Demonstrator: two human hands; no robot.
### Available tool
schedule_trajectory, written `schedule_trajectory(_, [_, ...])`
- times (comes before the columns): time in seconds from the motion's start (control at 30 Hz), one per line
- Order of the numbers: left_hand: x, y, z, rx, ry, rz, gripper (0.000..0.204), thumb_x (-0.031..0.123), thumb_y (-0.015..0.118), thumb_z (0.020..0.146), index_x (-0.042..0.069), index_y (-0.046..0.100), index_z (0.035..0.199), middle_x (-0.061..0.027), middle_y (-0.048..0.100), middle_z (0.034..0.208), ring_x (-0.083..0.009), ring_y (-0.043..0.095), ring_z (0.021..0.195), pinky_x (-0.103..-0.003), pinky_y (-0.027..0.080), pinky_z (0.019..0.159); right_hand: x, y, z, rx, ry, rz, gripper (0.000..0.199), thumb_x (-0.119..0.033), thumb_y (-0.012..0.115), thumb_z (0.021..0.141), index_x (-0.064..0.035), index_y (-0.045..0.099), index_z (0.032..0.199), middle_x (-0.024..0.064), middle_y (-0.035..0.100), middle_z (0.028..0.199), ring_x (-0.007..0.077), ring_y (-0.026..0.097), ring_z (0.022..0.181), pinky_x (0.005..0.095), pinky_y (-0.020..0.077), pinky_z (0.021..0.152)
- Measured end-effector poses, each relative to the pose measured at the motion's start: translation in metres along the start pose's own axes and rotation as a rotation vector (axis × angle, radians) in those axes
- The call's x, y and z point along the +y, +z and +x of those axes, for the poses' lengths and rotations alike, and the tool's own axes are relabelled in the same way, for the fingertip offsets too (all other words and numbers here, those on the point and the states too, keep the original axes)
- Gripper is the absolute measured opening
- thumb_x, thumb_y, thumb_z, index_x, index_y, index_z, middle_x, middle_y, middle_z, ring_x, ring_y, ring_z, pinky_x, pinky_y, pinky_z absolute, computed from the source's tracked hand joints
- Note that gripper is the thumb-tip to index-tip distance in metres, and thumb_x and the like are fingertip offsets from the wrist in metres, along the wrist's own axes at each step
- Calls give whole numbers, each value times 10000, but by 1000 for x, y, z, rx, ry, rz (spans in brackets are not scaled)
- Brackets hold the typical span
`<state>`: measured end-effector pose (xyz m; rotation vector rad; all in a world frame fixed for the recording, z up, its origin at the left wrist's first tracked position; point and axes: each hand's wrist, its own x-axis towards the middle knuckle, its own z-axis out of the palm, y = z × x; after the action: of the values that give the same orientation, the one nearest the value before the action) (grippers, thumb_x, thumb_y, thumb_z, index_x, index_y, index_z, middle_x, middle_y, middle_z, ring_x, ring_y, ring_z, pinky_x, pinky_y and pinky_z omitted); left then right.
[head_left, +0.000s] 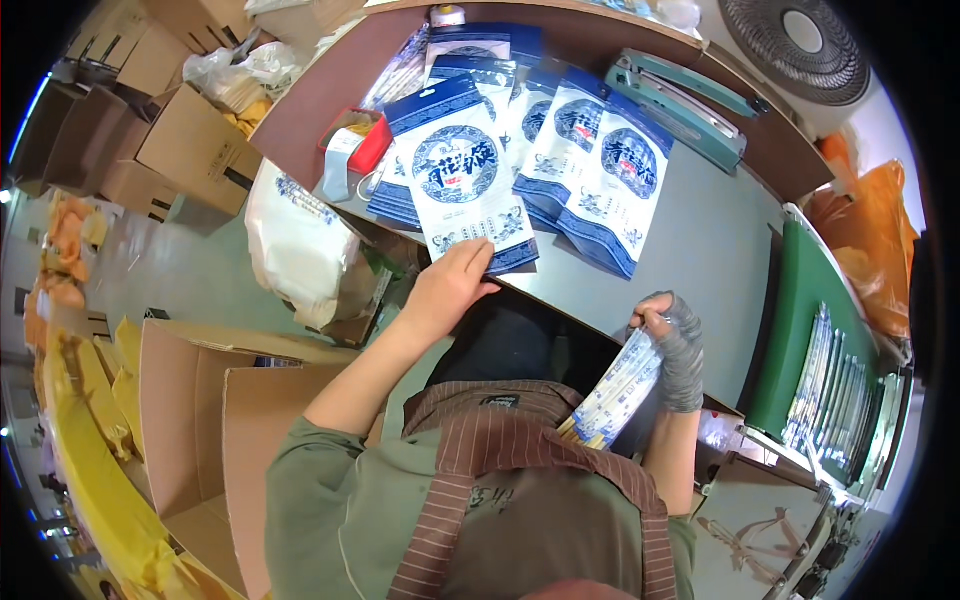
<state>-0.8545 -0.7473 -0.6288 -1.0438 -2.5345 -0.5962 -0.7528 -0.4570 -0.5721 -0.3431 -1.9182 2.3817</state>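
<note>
Green sleeves, striped brown apron [520,470]

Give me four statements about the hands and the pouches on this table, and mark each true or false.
1. The left hand rests on the near edge of a blue-and-white pouch lying on the table. True.
2. The right hand is bare. False: it wears a grey glove.
3. The right hand holds a bundle of packets below the table edge. True.
4. The green sealing machine sits at the person's near left. False: it stands at the far right of the table, behind the pouches.
</note>
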Motion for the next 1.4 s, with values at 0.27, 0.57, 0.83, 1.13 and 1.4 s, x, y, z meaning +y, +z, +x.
schedule_trajectory(0.27, [-25,-15,-9,-51,-309,-317,207,57,689,802,9,620,991,-130,642,818,-279,637,779,-321,496,702,7,-17,-5,12,-54,37,161,-165,667,813,-14,647,864,76,648,771,126,598,701,250,476,644])
schedule_trajectory(0.57, [-61,22,17,-74,-747,-926,196,114,506,916,-12,650,952,-15,632,749,-123,529,646,-283,431,604,3,-30,-26,43,-115,48,156,-158,668,812,-12,648,864,78,646,779,130,592,709,251,473,655])
schedule_trajectory(0.83, [39,-21,99,344,-270,-332,69,14,564,837,-21,580,894,-171,597,803,-316,599,716,-363,468,659,6,-46,-44,113,-111,-25,203,-215,677,803,-31,631,877,63,627,782,140,600,702,257,493,647])
schedule_trajectory(1.13, [130,176,82,-105,281,-999,284,138,670,766,45,606,1027,-71,625,922,-223,612,852,-346,477,758,22,-30,-32,78,-438,-172,120,-158,628,869,-40,628,886,33,630,868,108,572,833,267,454,773])
schedule_trajectory(1.4, [130,135,112,-431,-309,-988,153,14,655,782,-11,690,929,-97,704,815,-140,645,772,-277,493,724,66,-53,1,148,-242,-251,179,-202,650,862,-35,641,923,73,644,873,181,590,836,328,479,790])
